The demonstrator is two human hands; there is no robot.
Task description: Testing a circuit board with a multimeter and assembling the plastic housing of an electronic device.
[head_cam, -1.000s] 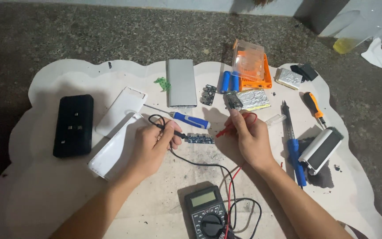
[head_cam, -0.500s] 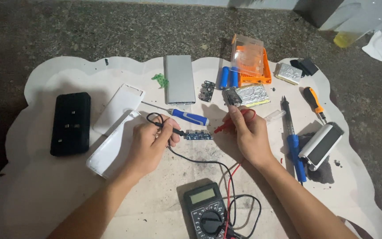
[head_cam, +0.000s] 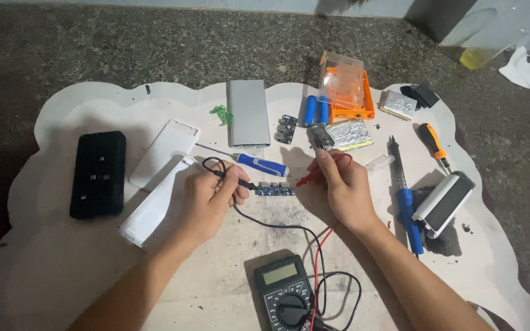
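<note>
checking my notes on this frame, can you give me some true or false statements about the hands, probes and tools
1. The left hand holds the black probe. True.
2. The right hand holds a screwdriver. False: it holds the red probe.
3. The small blue circuit board lies between the two hands. True.
4. The multimeter sits beside the orange box. False: it lies at the near edge, between the forearms.

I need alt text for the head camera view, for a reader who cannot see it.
Two bare hands press meter probes to a small blue circuit board: left hand holds the black probe, right hand the red probe. A multimeter lies below.
</note>
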